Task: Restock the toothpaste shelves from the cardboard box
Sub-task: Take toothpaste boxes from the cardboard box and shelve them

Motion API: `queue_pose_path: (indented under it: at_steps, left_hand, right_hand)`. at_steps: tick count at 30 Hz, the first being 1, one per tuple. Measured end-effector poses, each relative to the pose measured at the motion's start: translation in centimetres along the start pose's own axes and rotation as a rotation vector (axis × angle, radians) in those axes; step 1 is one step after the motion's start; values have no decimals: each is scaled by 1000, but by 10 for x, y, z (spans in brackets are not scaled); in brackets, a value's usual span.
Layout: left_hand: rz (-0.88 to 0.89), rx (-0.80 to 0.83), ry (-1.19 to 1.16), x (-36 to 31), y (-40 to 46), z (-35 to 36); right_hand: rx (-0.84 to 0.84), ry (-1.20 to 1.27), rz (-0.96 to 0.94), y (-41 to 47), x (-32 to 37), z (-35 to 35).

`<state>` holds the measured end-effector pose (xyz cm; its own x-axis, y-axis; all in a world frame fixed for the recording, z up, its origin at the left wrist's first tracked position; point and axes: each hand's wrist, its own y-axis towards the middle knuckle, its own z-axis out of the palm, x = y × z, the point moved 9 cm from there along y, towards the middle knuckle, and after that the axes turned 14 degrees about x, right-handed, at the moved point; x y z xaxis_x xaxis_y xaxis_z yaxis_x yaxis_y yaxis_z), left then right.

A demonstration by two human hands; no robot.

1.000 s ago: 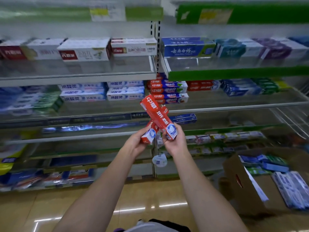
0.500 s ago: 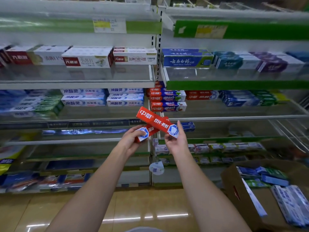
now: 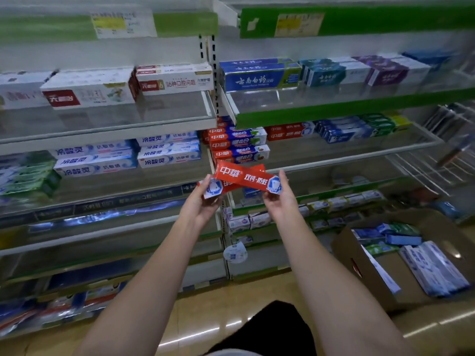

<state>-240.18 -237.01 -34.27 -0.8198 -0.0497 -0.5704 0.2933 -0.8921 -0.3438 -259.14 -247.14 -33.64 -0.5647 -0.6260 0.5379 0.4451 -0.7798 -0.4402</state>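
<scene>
A: Glass-fronted toothpaste shelves (image 3: 108, 129) fill the wall, edged in green strips. What sits where, taking the cardboard box (image 3: 365, 268) as the mark?

B: That box stands on the glossy floor (image 3: 231, 304) at the foot of the shelves, open, with blue, green and white cartons (image 3: 434, 271) lying inside. Up and to its left, on the middle shelf, is a stack of red-and-blue toothpaste cartons (image 3: 237, 145); further left again, white-and-blue ones (image 3: 97, 160).

A: And the hands?

B: Both are raised well left of the box, just below that red-and-blue stack. The right hand (image 3: 280, 201) pinches the near end of a red toothpaste carton (image 3: 246, 179), thumb on one side, fingers on the other; the carton lies nearly level, tilted a little. The left hand (image 3: 203, 199) grips a second red carton (image 3: 214, 187) by its white-and-blue end, partly hidden behind the first.

A: Do the two cartons touch?

B: They overlap in view; whether they touch I cannot tell. The hands themselves are apart, one on each carton.
</scene>
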Motion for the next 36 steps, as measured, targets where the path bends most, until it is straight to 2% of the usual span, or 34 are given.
queue_pose_path:
  at_steps: [11,24,31,36]
  left_hand:
    - [-57,170,271,28,62,92]
    - [-56,128,225,93,178,196]
    - [-26,36,373,116,218,218]
    - [-46,-16,490,116,226,220]
  right_hand:
    - [-124,-183,-102,55,77,-34]
    - [-178,-217,-153,153,223,-98]
    - [-146,-449,7,191,246,-110]
    - [-103,-450,-16,214,257,-104]
